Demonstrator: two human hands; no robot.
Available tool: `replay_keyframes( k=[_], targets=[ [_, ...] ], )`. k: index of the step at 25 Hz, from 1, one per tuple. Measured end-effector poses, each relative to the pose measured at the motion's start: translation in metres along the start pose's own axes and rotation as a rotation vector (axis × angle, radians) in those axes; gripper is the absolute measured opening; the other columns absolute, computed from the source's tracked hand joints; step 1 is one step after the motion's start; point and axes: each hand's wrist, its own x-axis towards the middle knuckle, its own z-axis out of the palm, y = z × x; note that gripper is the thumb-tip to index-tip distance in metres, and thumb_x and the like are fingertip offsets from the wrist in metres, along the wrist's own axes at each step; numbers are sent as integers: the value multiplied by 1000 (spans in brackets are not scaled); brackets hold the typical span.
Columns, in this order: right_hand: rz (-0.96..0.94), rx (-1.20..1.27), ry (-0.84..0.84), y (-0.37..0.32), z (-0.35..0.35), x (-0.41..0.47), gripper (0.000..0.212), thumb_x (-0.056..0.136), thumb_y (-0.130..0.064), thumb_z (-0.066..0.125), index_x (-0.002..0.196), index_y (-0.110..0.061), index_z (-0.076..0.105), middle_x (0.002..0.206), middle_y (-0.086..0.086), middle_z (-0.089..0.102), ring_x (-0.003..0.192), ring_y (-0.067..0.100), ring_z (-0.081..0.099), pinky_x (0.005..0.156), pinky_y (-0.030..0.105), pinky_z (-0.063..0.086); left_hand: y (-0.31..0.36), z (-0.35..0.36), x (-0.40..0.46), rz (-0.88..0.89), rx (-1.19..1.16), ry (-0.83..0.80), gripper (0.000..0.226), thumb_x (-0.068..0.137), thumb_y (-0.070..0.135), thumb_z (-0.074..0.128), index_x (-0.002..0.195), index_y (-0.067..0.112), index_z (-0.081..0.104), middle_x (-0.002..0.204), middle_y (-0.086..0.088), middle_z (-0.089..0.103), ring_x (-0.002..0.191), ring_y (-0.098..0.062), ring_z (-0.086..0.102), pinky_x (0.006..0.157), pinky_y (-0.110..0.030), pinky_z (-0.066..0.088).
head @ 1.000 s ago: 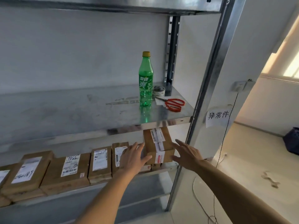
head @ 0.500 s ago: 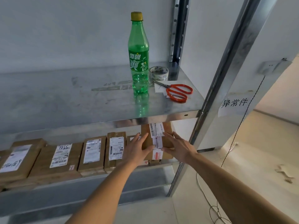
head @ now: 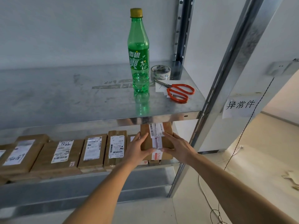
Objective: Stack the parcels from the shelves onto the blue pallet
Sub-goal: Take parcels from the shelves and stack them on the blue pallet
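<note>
Cardboard parcel (head: 156, 139) at the right end of the lower shelf (head: 90, 175), sitting on top of other parcels, and both hands are on it now: left hand (head: 137, 149) clasping its left side, right hand (head: 177, 147) spread on the right, fingers (head: 166, 135) pressing the top, thumb at the near edge. Looks stiff and fairly light, taped smooth, so slippery; best held at opposite edges, well under. Blue pallet not in view.
</note>
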Motion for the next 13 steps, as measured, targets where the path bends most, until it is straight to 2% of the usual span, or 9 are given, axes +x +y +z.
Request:
replay_keyframes(
  k=[3, 7, 10, 13],
  targets=[
    [-53, -20, -3, -12, -3, -8, 78, 94, -50, 65, 159, -36, 25, 162, 1, 31, 136, 31, 50, 112, 45, 46, 4, -9, -18, 8, 17, 51, 89, 82, 61, 68, 155, 29, 29, 163, 0, 21, 149, -19, 22, 117, -39, 29],
    [-125, -44, -29, -46, -5, -18, 79, 93, -50, 67, 159, -36, 26, 160, 2, 36, 135, 27, 52, 111, 42, 47, -2, -30, -54, -55, 14, 157, 92, 79, 67, 67, 154, 31, 30, 162, -1, 25, 151, -16, 16, 121, -40, 22],
    [-200, -30, -70, -80, 4, -26, 78, 92, -49, 69, 158, -37, 28, 158, 2, 39, 134, 26, 52, 110, 41, 48, -10, -49, -96, -116, 37, 222, 92, 78, 72, 63, 154, 34, 29, 159, 2, 31, 148, -17, 26, 118, -48, 31],
    [-332, -85, -110, -124, 18, -37, 78, 92, -53, 67, 158, -36, 29, 158, 2, 39, 137, 26, 48, 114, 41, 44, -24, -76, -150, -147, 53, 312, 85, 80, 71, 64, 151, 36, 33, 154, 6, 39, 138, -13, 42, 112, -41, 42]
  ],
)
